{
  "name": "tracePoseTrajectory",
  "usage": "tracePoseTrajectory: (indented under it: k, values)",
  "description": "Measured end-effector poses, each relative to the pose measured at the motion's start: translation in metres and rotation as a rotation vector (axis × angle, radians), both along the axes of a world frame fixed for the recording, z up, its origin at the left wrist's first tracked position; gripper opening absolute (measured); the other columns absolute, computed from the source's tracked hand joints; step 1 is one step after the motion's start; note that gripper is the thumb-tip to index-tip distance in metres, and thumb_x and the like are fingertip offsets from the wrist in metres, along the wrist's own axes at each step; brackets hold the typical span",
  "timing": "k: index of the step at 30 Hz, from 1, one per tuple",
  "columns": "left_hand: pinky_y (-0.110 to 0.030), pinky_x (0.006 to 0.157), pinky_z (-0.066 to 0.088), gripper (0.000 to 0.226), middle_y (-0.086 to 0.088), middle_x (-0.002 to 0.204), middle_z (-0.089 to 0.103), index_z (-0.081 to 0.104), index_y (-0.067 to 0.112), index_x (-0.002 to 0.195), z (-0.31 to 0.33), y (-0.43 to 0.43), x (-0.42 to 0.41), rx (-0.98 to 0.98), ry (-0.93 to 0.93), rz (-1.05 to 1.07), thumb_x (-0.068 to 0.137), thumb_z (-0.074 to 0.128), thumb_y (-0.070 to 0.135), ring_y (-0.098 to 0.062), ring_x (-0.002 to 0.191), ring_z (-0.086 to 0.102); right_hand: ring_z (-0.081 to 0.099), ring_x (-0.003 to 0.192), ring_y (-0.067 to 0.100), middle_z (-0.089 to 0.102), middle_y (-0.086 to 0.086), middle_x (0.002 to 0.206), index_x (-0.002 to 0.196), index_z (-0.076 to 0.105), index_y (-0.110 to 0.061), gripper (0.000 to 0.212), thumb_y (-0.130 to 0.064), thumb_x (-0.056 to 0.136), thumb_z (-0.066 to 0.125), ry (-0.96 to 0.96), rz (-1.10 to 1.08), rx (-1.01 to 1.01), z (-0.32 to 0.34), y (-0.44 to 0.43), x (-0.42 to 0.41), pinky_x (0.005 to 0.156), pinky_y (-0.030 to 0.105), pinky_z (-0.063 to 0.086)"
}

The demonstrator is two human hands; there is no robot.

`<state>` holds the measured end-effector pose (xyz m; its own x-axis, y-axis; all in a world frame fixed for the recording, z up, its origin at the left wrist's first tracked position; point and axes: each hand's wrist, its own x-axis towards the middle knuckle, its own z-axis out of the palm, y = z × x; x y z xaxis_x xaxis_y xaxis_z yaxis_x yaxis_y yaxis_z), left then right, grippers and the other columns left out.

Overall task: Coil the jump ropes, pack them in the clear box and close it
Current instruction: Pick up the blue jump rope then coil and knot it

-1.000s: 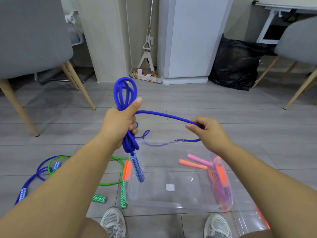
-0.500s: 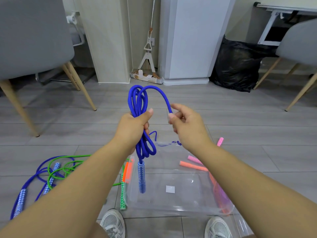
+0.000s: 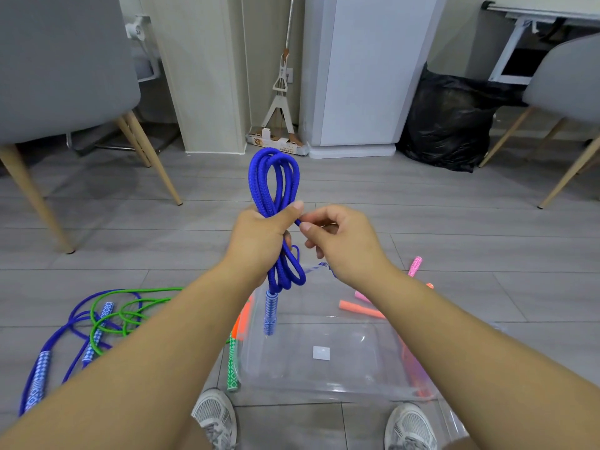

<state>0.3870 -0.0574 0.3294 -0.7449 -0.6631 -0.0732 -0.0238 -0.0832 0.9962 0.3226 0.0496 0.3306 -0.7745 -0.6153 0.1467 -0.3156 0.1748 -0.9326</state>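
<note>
My left hand (image 3: 259,237) grips a folded bundle of blue jump rope (image 3: 274,177), loops sticking up above the fist and more hanging below it. One patterned blue handle (image 3: 270,311) dangles over the clear box (image 3: 350,375) on the floor. My right hand (image 3: 341,238) pinches a strand of the same rope right beside my left thumb. Inside or behind the box lie pink and orange handles (image 3: 357,308); which, I cannot tell. A green rope (image 3: 130,315) and another blue rope (image 3: 55,342) lie tangled on the floor at the left.
Grey chairs stand at the left (image 3: 65,76) and right (image 3: 565,89). A black bag (image 3: 448,121), a white cabinet (image 3: 367,69) and a mop (image 3: 282,92) are ahead. My shoes (image 3: 214,417) are at the box's near edge.
My right hand came in from the right and laid the loose strand against the bundle, adding a loop. It now sits right beside my left thumb. The bundle rose slightly.
</note>
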Motion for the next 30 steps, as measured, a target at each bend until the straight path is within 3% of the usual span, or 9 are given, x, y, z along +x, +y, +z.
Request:
tracePoseTrajectory:
  k: [5,8,12,16,20,22,24,27,30]
  values:
    - [-0.029,0.051,0.038,0.035,0.005,0.043,0.049,0.065,0.006,0.078,0.005,-0.006,0.004,0.039,0.039,0.013,0.094,0.053,0.036,-0.016,0.045,0.04,0.052,0.049,0.0,0.063,0.002,0.074,0.077,0.059,-0.023,0.012,-0.019,0.086,0.065,0.033,0.023,0.065,-0.012,0.016,-0.013,0.053,0.016,0.043]
    - [-0.029,0.051,0.037,0.042,-0.004,0.056,0.052,0.059,0.01,0.062,0.012,-0.016,0.006,0.104,0.095,0.104,0.095,0.052,0.035,-0.012,0.041,0.039,0.046,0.053,0.001,0.063,0.0,0.07,0.072,0.061,-0.03,0.018,-0.023,0.088,0.062,0.112,0.052,0.19,-0.022,0.032,-0.025,0.057,0.018,0.04]
    - [-0.03,0.052,0.037,0.04,0.002,0.057,0.056,0.052,0.014,0.059,0.02,-0.031,0.009,0.21,0.227,0.194,0.094,0.055,0.033,-0.011,0.045,0.04,0.048,0.051,-0.006,0.054,-0.006,0.063,0.071,0.061,-0.03,0.021,-0.025,0.091,0.058,0.116,0.016,0.287,-0.032,0.05,-0.042,0.052,0.007,0.034]
    - [-0.027,0.047,0.042,0.041,0.008,0.048,0.052,0.05,0.015,0.06,0.022,-0.039,0.012,0.11,0.178,0.269,0.094,0.054,0.038,-0.011,0.038,0.042,0.046,0.058,0.006,0.053,-0.002,0.064,0.075,0.062,-0.035,0.017,-0.026,0.09,0.06,0.114,-0.061,0.306,-0.043,0.061,-0.057,0.06,0.025,0.039]
    - [-0.042,0.068,0.052,0.046,0.005,0.047,0.056,0.051,0.013,0.055,0.014,-0.04,0.009,0.007,0.082,0.242,0.093,0.054,0.039,-0.022,0.054,0.053,0.05,0.072,0.015,0.055,-0.007,0.073,0.086,0.065,-0.029,0.011,-0.022,0.091,0.058,0.189,-0.065,0.305,-0.036,0.055,-0.053,0.067,0.026,0.04]
    - [-0.046,0.077,0.054,0.043,0.002,0.05,0.061,0.054,0.011,0.059,0.01,-0.037,0.008,-0.071,0.029,0.179,0.093,0.054,0.037,-0.027,0.065,0.059,0.05,0.079,0.013,0.058,-0.006,0.083,0.095,0.068,-0.022,0.012,-0.021,0.091,0.057,0.328,0.012,0.399,-0.027,0.049,-0.046,0.069,0.023,0.038]
    - [-0.042,0.074,0.055,0.035,0.0,0.059,0.062,0.056,0.009,0.071,0.008,-0.032,0.007,-0.155,-0.02,0.097,0.095,0.052,0.033,-0.021,0.063,0.063,0.051,0.081,0.012,0.058,-0.006,0.085,0.094,0.069,-0.021,0.012,-0.021,0.091,0.058,0.419,0.109,0.451,-0.017,0.044,-0.037,0.069,0.019,0.037]
    - [-0.03,0.062,0.054,0.03,0.0,0.07,0.062,0.057,0.003,0.097,0.001,-0.025,0.005,-0.216,-0.089,0.002,0.096,0.05,0.032,-0.013,0.058,0.064,0.052,0.078,0.007,0.057,-0.012,0.082,0.091,0.07,-0.02,0.01,-0.021,0.089,0.06,0.334,0.19,0.363,-0.002,0.035,-0.023,0.069,0.011,0.037]
    - [-0.024,0.051,0.052,0.028,-0.004,0.072,0.064,0.054,0.005,0.103,-0.004,-0.018,0.003,-0.204,-0.119,-0.082,0.096,0.049,0.032,-0.013,0.054,0.065,0.05,0.072,0.007,0.058,-0.007,0.079,0.089,0.07,-0.017,0.009,-0.019,0.088,0.061,0.296,0.189,0.271,0.005,0.025,-0.012,0.066,0.01,0.037]
